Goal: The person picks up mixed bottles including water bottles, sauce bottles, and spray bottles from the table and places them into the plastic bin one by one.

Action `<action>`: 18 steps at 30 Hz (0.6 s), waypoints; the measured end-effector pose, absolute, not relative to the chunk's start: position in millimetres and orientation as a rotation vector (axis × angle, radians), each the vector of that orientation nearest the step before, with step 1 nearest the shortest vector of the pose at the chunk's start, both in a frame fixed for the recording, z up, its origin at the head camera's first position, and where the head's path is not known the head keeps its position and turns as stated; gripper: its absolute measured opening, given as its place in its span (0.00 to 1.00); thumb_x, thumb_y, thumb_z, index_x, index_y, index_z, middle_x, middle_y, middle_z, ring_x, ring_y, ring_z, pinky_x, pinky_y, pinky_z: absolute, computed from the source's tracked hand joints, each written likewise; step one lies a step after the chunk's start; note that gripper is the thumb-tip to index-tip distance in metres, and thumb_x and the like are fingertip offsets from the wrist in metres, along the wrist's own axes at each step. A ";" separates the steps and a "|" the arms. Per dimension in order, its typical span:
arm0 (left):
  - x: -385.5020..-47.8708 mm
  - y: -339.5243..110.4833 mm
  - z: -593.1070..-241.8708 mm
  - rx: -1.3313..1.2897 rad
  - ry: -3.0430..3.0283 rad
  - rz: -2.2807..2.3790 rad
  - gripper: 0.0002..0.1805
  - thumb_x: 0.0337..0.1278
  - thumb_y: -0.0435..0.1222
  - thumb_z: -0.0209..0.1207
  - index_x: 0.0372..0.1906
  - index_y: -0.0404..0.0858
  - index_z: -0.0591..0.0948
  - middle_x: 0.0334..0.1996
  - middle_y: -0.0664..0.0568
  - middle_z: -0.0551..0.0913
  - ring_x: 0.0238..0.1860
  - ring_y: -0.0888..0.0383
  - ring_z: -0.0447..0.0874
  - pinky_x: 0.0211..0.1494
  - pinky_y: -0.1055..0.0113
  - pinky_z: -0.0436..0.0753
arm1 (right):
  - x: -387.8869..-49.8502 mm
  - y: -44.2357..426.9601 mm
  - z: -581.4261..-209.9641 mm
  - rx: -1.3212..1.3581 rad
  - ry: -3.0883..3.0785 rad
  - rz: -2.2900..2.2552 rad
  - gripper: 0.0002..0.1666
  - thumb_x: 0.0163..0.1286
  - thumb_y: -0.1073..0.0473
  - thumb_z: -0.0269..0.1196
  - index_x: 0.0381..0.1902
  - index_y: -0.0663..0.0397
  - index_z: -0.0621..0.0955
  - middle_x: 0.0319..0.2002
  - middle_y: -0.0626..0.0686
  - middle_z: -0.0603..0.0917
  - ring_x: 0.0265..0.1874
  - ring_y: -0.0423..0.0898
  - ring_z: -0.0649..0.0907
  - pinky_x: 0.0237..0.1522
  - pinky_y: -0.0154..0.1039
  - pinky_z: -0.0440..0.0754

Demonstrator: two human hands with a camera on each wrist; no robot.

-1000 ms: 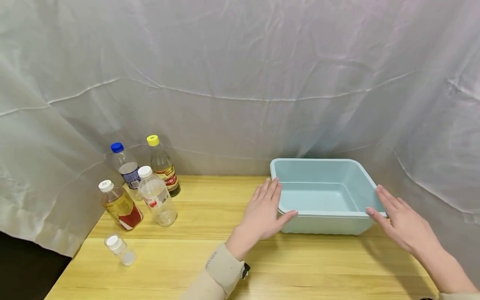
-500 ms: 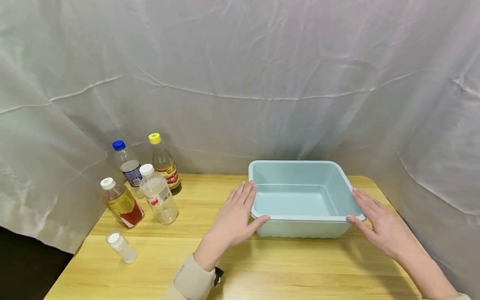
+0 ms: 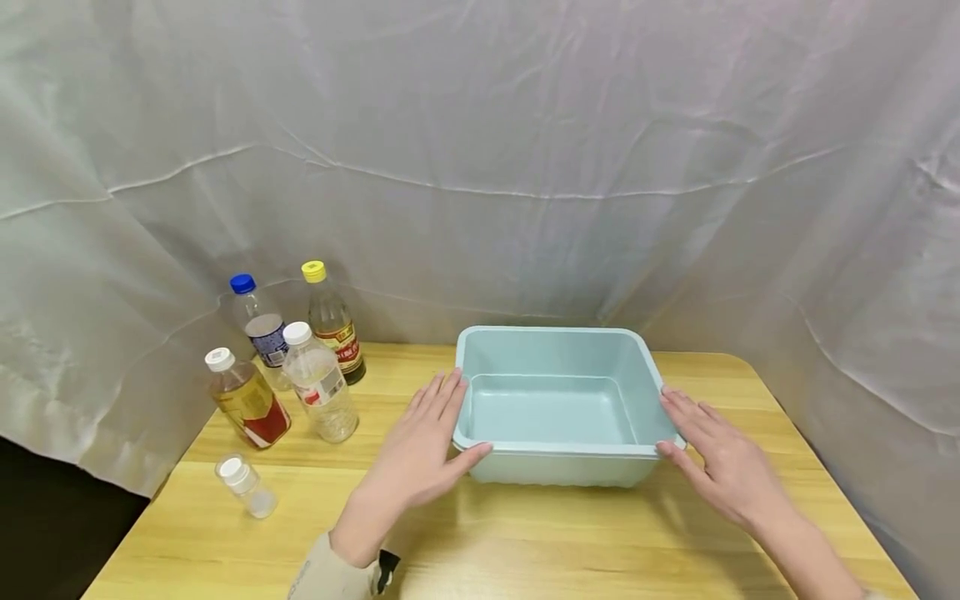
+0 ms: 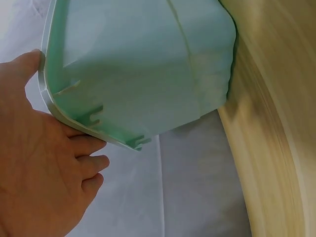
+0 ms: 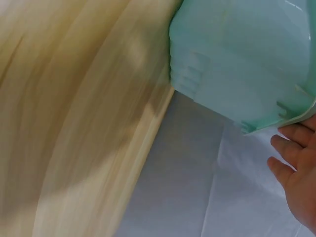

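Observation:
A light blue rectangular tub [image 3: 558,467] stands upright on the wooden table with nothing in it. My left hand [image 3: 412,454] touches its left rim, fingers extended along the side and thumb at the near left corner. On the opposite side my right hand [image 3: 731,467] touches the right rim in the same way, thumb at the near right corner. The left wrist view shows my left hand [image 4: 47,168] against the rim of the tub [image 4: 143,74]. In the right wrist view the fingers of my right hand [image 5: 301,168] lie by the rim of the tub [image 5: 242,64].
On the left of the table [image 3: 525,550] stand a blue-capped bottle [image 3: 266,337], a yellow-capped bottle [image 3: 337,333], a clear white-capped bottle [image 3: 321,387], a bottle with amber liquid [image 3: 251,404] and a small clear jar [image 3: 247,487]. A grey curtain [image 3: 487,167] hangs behind.
The tub has moved left across the table, with both my hands staying at its sides. The bottles and the small jar have kept their places on the table.

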State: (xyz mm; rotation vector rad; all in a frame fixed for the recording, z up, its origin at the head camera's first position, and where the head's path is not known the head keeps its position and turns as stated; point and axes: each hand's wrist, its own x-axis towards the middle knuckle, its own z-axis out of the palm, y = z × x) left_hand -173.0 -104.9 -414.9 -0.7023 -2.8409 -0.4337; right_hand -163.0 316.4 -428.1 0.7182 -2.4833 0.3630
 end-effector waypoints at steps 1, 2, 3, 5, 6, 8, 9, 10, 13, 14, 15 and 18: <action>-171.1 -107.9 -414.8 -0.697 -2.838 -0.436 0.53 0.72 0.70 0.42 0.84 0.35 0.50 0.84 0.44 0.45 0.84 0.45 0.42 0.84 0.51 0.48 | -162.7 314.0 -428.6 0.726 -2.467 0.368 0.38 0.72 0.48 0.68 0.75 0.54 0.73 0.72 0.56 0.76 0.77 0.37 0.65 0.77 0.24 0.48; -169.3 -110.8 -415.2 -0.692 -2.833 -0.431 0.53 0.72 0.70 0.42 0.84 0.35 0.50 0.84 0.43 0.46 0.83 0.45 0.43 0.84 0.51 0.49 | -162.4 311.8 -429.2 0.733 -2.449 0.375 0.38 0.71 0.48 0.68 0.75 0.53 0.74 0.72 0.55 0.76 0.76 0.35 0.64 0.77 0.24 0.49; -167.5 -113.7 -415.5 -0.687 -2.829 -0.430 0.53 0.72 0.70 0.43 0.83 0.35 0.51 0.84 0.44 0.46 0.83 0.45 0.43 0.84 0.50 0.50 | -161.9 309.6 -429.7 0.741 -2.434 0.384 0.37 0.71 0.47 0.68 0.74 0.54 0.75 0.71 0.56 0.77 0.76 0.34 0.65 0.77 0.24 0.49; -163.8 -119.4 -415.8 -0.673 -2.820 -0.433 0.53 0.71 0.70 0.44 0.83 0.35 0.52 0.84 0.44 0.47 0.83 0.45 0.44 0.84 0.50 0.50 | -161.7 305.2 -431.3 0.763 -2.401 0.399 0.36 0.72 0.45 0.67 0.73 0.54 0.76 0.70 0.55 0.78 0.75 0.33 0.65 0.77 0.25 0.51; -162.3 -122.1 -416.4 -0.664 -2.815 -0.433 0.54 0.71 0.70 0.45 0.83 0.35 0.53 0.84 0.44 0.47 0.83 0.45 0.45 0.83 0.50 0.51 | -161.8 303.0 -432.3 0.774 -2.385 0.406 0.35 0.73 0.44 0.66 0.72 0.54 0.77 0.69 0.55 0.79 0.75 0.34 0.66 0.77 0.26 0.52; -159.0 -127.3 -416.6 -0.645 -2.815 -0.435 0.54 0.70 0.71 0.45 0.83 0.35 0.54 0.84 0.45 0.47 0.83 0.45 0.45 0.83 0.50 0.51 | -162.4 298.6 -434.0 0.800 -2.356 0.416 0.35 0.76 0.40 0.63 0.71 0.55 0.78 0.69 0.55 0.80 0.75 0.35 0.68 0.77 0.27 0.54; -157.5 -130.0 -416.7 -0.638 -2.811 -0.437 0.54 0.70 0.71 0.46 0.83 0.35 0.54 0.84 0.46 0.47 0.83 0.45 0.45 0.83 0.49 0.52 | -162.8 296.4 -435.0 0.813 -2.342 0.419 0.35 0.77 0.38 0.60 0.70 0.56 0.78 0.68 0.56 0.80 0.74 0.36 0.68 0.78 0.28 0.55; -155.9 -132.4 -416.7 -0.629 -2.810 -0.439 0.54 0.69 0.71 0.46 0.83 0.35 0.54 0.84 0.46 0.48 0.83 0.45 0.45 0.83 0.50 0.52 | -163.2 294.1 -435.8 0.822 -2.330 0.423 0.36 0.78 0.36 0.58 0.70 0.56 0.79 0.68 0.56 0.80 0.74 0.36 0.69 0.78 0.28 0.55; -151.3 -139.5 -416.4 -0.611 -2.809 -0.432 0.54 0.69 0.71 0.47 0.83 0.35 0.55 0.84 0.47 0.47 0.83 0.45 0.46 0.83 0.50 0.52 | -163.6 287.5 -437.8 0.840 -2.300 0.428 0.40 0.80 0.32 0.51 0.68 0.57 0.80 0.67 0.56 0.81 0.74 0.36 0.69 0.78 0.29 0.56; -149.9 -141.7 -416.4 -0.608 -2.806 -0.430 0.54 0.69 0.71 0.47 0.83 0.35 0.55 0.84 0.47 0.47 0.83 0.45 0.47 0.83 0.50 0.53 | -163.6 285.3 -438.2 0.843 -2.289 0.430 0.40 0.80 0.31 0.49 0.68 0.57 0.81 0.67 0.56 0.81 0.74 0.35 0.69 0.78 0.28 0.56; -148.5 -144.0 -416.4 -0.603 -2.803 -0.429 0.54 0.68 0.71 0.47 0.83 0.35 0.55 0.84 0.48 0.47 0.83 0.45 0.47 0.83 0.50 0.53 | -163.5 282.8 -438.6 0.846 -2.277 0.431 0.41 0.80 0.30 0.48 0.67 0.57 0.81 0.66 0.56 0.81 0.74 0.35 0.69 0.78 0.28 0.56; -144.4 -150.3 -415.9 -0.586 -2.805 -0.436 0.55 0.68 0.71 0.48 0.83 0.36 0.55 0.84 0.49 0.46 0.83 0.45 0.48 0.83 0.50 0.54 | -163.9 275.1 -439.6 0.869 -2.210 0.428 0.40 0.81 0.31 0.48 0.66 0.58 0.82 0.65 0.56 0.83 0.72 0.37 0.72 0.78 0.30 0.58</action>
